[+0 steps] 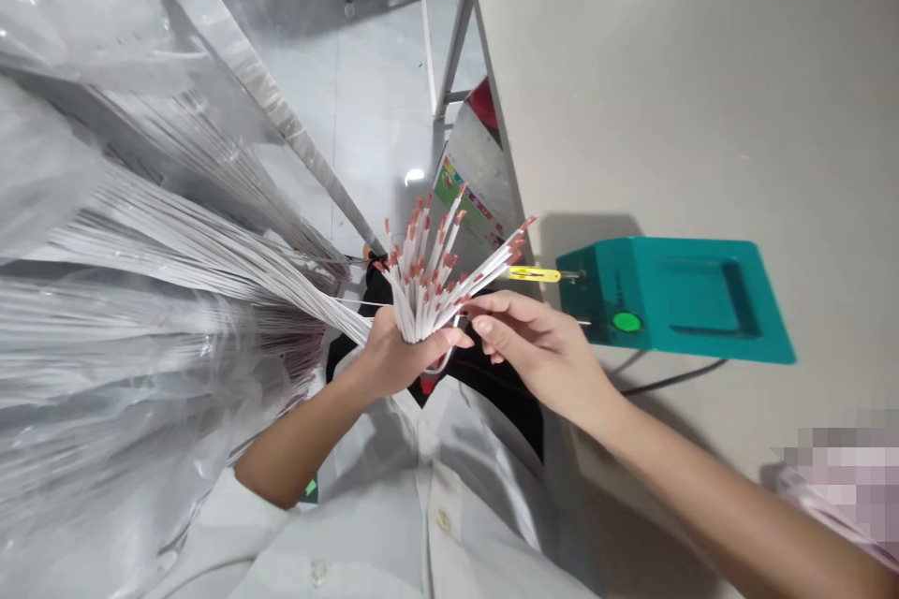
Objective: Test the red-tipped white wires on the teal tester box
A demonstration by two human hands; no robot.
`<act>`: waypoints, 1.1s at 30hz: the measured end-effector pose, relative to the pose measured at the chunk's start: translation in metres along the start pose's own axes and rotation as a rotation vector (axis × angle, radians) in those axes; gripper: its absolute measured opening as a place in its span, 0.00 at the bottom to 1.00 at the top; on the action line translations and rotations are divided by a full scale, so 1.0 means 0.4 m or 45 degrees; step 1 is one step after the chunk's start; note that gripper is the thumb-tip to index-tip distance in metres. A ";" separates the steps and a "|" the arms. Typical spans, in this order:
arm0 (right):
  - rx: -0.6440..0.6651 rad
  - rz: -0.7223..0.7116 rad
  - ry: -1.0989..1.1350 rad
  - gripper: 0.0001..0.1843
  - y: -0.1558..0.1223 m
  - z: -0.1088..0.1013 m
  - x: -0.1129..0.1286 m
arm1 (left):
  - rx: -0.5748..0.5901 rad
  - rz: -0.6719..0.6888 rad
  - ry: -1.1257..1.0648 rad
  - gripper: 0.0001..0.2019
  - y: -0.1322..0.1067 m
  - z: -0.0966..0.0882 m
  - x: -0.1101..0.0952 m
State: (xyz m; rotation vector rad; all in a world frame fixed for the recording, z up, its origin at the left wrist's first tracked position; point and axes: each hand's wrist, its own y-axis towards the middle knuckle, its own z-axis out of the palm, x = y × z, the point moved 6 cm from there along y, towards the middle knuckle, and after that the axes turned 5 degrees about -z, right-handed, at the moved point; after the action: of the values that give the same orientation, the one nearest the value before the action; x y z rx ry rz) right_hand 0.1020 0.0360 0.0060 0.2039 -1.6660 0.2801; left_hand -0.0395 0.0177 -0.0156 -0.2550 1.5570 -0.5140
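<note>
My left hand is closed around a fanned bundle of white wires with red-brown tips, which trail off to the left. My right hand sits just right of the bundle, its thumb and fingers pinched on one or two of the wires near the fan's right side. The outermost wires point toward a yellow-sleeved nozzle sticking out of a teal machine with a green button, on the beige table.
Long white wire bundles in clear plastic fill the left side. A black cable runs from the teal machine. Metal frame legs and a tiled floor lie beyond. A blurred patch is at the lower right.
</note>
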 end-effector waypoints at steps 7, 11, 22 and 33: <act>-0.036 -0.877 -0.900 0.07 -0.021 0.012 0.077 | 0.075 0.044 -0.097 0.12 0.000 0.009 -0.013; -0.039 -1.185 -1.222 0.07 -0.036 0.020 0.088 | 0.152 0.085 -0.124 0.12 -0.001 0.012 -0.016; 0.131 -1.433 -1.497 0.09 -0.052 0.036 0.091 | 0.298 -0.039 -0.320 0.21 -0.005 0.023 -0.021; 0.039 -0.708 -0.727 0.07 -0.004 0.008 0.075 | 0.003 0.170 0.066 0.02 0.000 0.022 -0.045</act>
State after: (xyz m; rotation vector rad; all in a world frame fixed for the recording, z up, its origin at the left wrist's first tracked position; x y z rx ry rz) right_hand 0.0959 0.0345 0.0355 0.8132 -2.0794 -0.1953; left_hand -0.0296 0.0245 0.0005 -0.1359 1.6110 -0.4209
